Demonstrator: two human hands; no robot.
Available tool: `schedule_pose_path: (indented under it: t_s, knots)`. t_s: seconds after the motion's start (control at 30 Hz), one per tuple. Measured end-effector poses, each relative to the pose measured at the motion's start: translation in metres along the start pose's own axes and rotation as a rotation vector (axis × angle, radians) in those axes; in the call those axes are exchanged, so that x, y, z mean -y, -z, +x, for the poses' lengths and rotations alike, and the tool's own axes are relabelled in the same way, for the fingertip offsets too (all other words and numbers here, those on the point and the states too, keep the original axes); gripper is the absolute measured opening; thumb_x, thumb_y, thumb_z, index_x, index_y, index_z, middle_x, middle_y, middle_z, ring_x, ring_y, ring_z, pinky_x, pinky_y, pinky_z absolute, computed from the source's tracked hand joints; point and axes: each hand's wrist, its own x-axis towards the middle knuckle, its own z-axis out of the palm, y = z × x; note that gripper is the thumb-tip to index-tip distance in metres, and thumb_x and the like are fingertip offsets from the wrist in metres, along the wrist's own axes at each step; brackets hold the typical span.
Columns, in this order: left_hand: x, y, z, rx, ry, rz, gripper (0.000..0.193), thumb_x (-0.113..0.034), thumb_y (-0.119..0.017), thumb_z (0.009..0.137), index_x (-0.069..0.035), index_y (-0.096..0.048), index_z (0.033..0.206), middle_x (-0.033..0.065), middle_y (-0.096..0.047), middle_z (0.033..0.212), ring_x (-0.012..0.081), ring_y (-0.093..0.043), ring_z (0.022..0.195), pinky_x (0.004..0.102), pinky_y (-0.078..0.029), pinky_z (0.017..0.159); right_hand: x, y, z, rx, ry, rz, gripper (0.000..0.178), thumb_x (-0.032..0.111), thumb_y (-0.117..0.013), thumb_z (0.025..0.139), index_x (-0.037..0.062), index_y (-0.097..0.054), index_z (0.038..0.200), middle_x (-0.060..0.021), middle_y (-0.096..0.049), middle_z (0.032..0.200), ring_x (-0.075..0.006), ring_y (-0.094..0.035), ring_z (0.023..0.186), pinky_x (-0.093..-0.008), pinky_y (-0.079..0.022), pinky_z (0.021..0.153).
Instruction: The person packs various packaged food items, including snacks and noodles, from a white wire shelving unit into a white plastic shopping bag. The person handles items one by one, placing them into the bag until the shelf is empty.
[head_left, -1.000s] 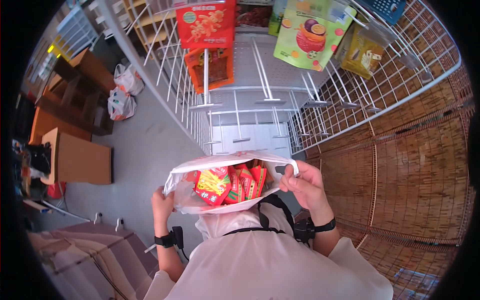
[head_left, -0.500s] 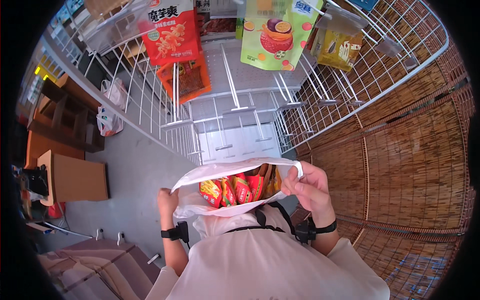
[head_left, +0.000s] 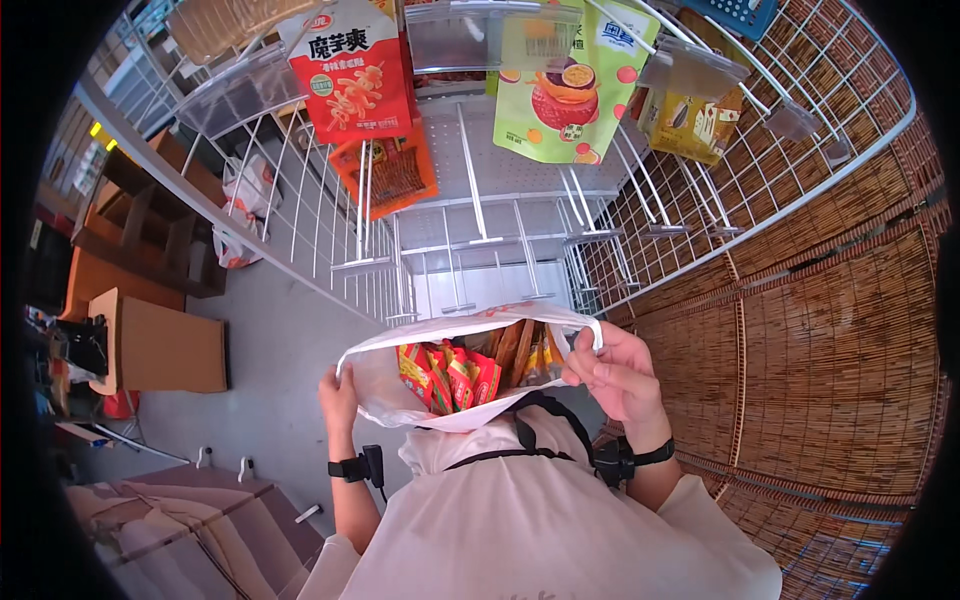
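Observation:
A white plastic bag hangs between my two hands, its mouth stretched wide. My left hand is closed on the bag's left edge. At the other end, my right hand pinches the white handle loop, with the remaining fingers curled. Inside the bag, several small red and yellow snack packets lie on the left. Brown and yellow packages are beside them, toward my right hand. The bottom of the bag is hidden under these packets.
Ahead stands a white wire rack with prongs, holding a red snack bag, an orange packet, a green pouch and a yellow packet. Woven blinds line the right. A cardboard box is on the left.
The red packets in the bag have shifted, and more of the brown and yellow packages shows. The rack appears slightly lower and farther right in view. Both hands keep their hold.

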Motion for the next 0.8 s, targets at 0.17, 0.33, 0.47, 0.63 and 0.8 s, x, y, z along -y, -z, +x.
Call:
schedule_pose_path:
  t_s: [0.17, 0.33, 0.47, 0.63, 0.8]
  knots:
    - [-0.003, -0.016, -0.008, 0.057, 0.094, 0.037, 0.033, -0.027, -0.054, 0.090, 0.005, -0.061, 0.093, 0.0145, -0.062, 0.065, 0.0201, -0.060, 0.054, 0.0327, -0.047, 0.053, 0.005, 0.001, 0.000, 0.020, -0.020, 0.009, 0.027, 0.010, -0.062, 0.079, -0.0009, -0.049, 0.100, 0.0006, -0.044, 0.072, -0.0105, -0.043, 0.068, -0.0295, -0.040, 0.072]
    - [-0.014, -0.034, 0.000, 0.242, 0.141, 0.049, 0.032, -0.028, -0.056, 0.088, 0.004, -0.060, 0.091, 0.0160, -0.062, 0.068, 0.0262, -0.063, 0.058, 0.0362, -0.051, 0.058, 0.019, 0.002, -0.018, -0.041, 0.001, -0.063, 0.024, 0.008, -0.061, 0.078, -0.0003, -0.050, 0.097, 0.0008, -0.044, 0.073, -0.0100, -0.041, 0.069, -0.0281, -0.039, 0.071]
    - [-0.020, -0.057, 0.015, 0.079, -0.333, 0.363, 0.026, -0.023, -0.062, 0.084, 0.002, -0.060, 0.088, 0.0175, -0.063, 0.078, 0.0286, -0.063, 0.069, 0.0379, -0.050, 0.063, 0.031, 0.012, -0.037, -0.096, 0.034, -0.093, 0.024, 0.007, -0.061, 0.076, -0.0007, -0.050, 0.096, 0.0007, -0.043, 0.072, -0.0100, -0.042, 0.069, -0.0285, -0.039, 0.071]
    - [-0.121, -0.100, 0.056, 0.145, -0.361, 0.101, 0.023, -0.015, -0.064, 0.081, 0.001, -0.058, 0.096, 0.0184, -0.062, 0.090, 0.0353, -0.059, 0.084, 0.0419, -0.048, 0.073, 0.039, 0.028, -0.058, -0.278, 0.034, -0.125, 0.031, 0.011, -0.064, 0.071, -0.0003, -0.051, 0.097, 0.0013, -0.040, 0.067, -0.0105, -0.038, 0.062, -0.0295, -0.036, 0.066]
    - [-0.178, -0.174, 0.145, -0.086, -1.019, 0.466, 0.046, 0.002, -0.053, 0.074, 0.003, -0.046, 0.120, 0.0202, -0.038, 0.138, 0.0408, -0.049, 0.107, 0.0425, -0.049, 0.082, 0.050, 0.039, -0.078, -0.376, 0.112, -0.135, 0.026, 0.009, -0.064, 0.071, -0.0007, -0.052, 0.093, 0.0009, -0.040, 0.067, -0.0110, -0.039, 0.064, -0.0299, -0.037, 0.067]
